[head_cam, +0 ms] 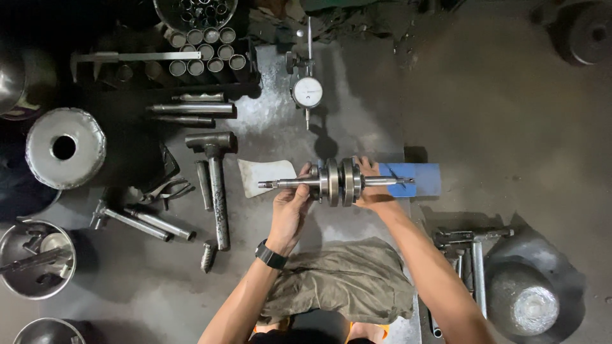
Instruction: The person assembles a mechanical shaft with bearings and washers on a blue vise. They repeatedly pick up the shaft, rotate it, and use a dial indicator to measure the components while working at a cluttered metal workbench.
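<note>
A steel crankshaft (pixel 336 182) with two round webs and a shaft on each side lies crosswise in front of me. My left hand (pixel 291 207) grips its left shaft and web from below, a black watch on that wrist. My right hand (pixel 373 191) holds the right web and shaft. The right shaft end reaches over a blue block (pixel 422 179). A white wedge-shaped piece (pixel 264 173) lies just left of the left shaft tip. A dial gauge on a stand (pixel 307 91) is set behind the crankshaft.
A hammer (pixel 217 191), steel rods and punches (pixel 191 109) lie to the left. Metal sleeves fill a tray (pixel 204 51) at the back. A round holed metal block (pixel 64 148) and bowls (pixel 37 258) are far left. An olive rag (pixel 344 280) covers my lap; a domed metal weight (pixel 523 299) is at right.
</note>
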